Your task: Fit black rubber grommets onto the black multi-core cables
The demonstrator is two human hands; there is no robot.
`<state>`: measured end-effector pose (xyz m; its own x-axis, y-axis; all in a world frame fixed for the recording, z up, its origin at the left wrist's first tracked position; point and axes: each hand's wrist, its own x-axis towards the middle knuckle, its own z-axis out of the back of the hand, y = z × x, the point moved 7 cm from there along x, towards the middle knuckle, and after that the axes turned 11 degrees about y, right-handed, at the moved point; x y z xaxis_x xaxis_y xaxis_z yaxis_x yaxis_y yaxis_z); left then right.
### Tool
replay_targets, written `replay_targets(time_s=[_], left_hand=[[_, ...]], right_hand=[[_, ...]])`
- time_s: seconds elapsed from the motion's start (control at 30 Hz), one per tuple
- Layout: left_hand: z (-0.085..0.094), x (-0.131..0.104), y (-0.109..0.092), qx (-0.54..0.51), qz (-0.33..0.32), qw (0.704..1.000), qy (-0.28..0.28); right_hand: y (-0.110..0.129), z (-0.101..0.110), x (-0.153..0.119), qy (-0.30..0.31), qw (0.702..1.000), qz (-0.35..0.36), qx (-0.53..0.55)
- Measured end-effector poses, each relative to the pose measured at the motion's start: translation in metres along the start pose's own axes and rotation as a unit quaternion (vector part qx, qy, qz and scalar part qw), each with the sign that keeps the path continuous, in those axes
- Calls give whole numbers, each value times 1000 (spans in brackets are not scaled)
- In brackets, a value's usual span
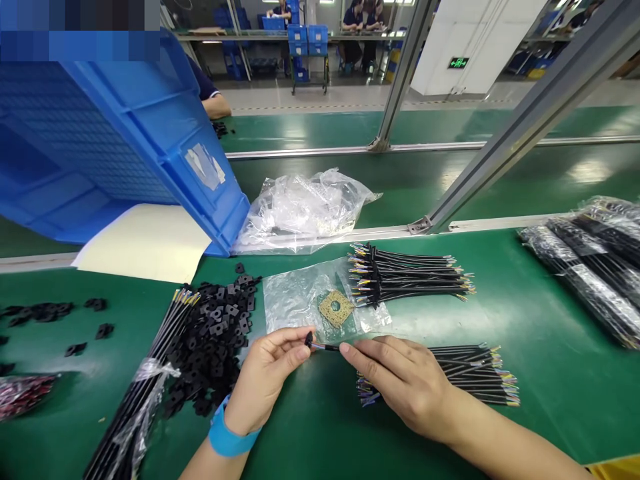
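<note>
My left hand (265, 377), with a blue band on its wrist, pinches a small black plastic piece (309, 340) between thumb and fingertips. A short black cable (329, 347) is in my right hand (407, 383), its fingers pressed together along it. The cable's thin coloured wires meet the black piece; whether they pass through it I cannot tell. Partly behind my right hand lies a row of black cables (475, 377) with bare coloured ends. Beyond it is another stack of cables (415, 273), with black pieces near their left ends. A heap of loose black pieces (215, 347) lies left of my hands.
A tan square pad with a hole (327, 311) rests on a flat clear bag (285, 293). A wrapped cable bundle (143, 387) lies left. A tilted blue crate (170, 120), crumpled plastic (305, 207) and metal posts (480, 140) stand behind. Wrapped cables (590, 267) lie right.
</note>
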<state>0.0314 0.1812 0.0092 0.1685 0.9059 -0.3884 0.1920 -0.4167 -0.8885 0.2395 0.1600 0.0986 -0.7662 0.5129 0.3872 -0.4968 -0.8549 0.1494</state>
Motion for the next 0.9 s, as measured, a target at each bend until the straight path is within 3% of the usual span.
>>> replay_targets(time_s=[0.2,0.4,0.53,0.67,0.9], left_hand=[[-5,-3,-7,78,-32,996,30],[-18,-4,-4,76,-49,993,72],[-25,-11,-18,129,-145,979,68],[-34,-22,-35,185,-256,946,73],[-42,-34,-48,249,-393,880,92]], right_hand=[[1,0,2,-10,1000,-2,8],[10,8,5,-32,999,27,-9],[10,8,5,-45,998,21,42],[6,5,7,-75,991,-23,110],[0,1,13,-31,975,-48,216]])
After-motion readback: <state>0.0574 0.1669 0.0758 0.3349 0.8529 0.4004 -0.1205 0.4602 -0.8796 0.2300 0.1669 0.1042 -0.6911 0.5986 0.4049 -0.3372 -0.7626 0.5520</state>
